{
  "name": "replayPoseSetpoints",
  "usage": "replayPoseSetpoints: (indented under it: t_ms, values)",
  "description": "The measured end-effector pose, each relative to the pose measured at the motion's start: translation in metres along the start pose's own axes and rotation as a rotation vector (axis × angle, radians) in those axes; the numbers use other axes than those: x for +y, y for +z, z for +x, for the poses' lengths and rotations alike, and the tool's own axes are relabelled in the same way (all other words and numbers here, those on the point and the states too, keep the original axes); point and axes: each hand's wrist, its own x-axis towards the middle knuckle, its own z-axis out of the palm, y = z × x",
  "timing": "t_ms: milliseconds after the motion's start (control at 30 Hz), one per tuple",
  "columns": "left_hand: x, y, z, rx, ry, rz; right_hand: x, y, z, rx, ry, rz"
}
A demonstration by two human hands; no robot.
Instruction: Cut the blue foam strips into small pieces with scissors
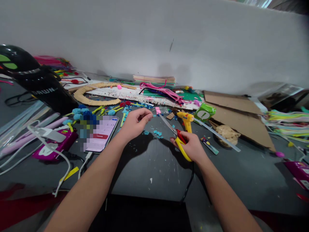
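My right hand grips a pair of scissors by the yellow and red handles, with the blades pointing away and to the left. A small bright pink piece shows at the blade tips; whether it touches them I cannot tell. To the left, my left hand is closed in a pinch, thumb against forefinger. Anything between those fingertips is too small to make out. Little light-blue scraps lie on the dark table below, between the two hands.
A yellow glue gun with a long clear glue stick stands beyond my right hand, near a green box and cardboard. On the left are a phone, a purple power bank, cables and a black bottle.
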Motion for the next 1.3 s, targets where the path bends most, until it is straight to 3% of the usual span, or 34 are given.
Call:
replayPoseSetpoints:
  t_ms: [233,467,1067,1300]
  values:
    - [-0.011,-0.006,0.000,0.039,0.148,0.218,0.004,-0.002,-0.001,0.019,-0.004,-0.025]
    - [-0.011,-0.006,0.000,0.046,0.201,0.240,0.005,0.000,0.000,-0.002,-0.012,-0.076]
    - [-0.007,-0.006,-0.001,0.042,0.186,0.237,0.003,0.001,0.001,-0.009,-0.056,-0.123]
    - [-0.006,-0.005,-0.001,0.052,0.164,0.233,0.001,0.001,0.001,0.003,-0.024,-0.038]
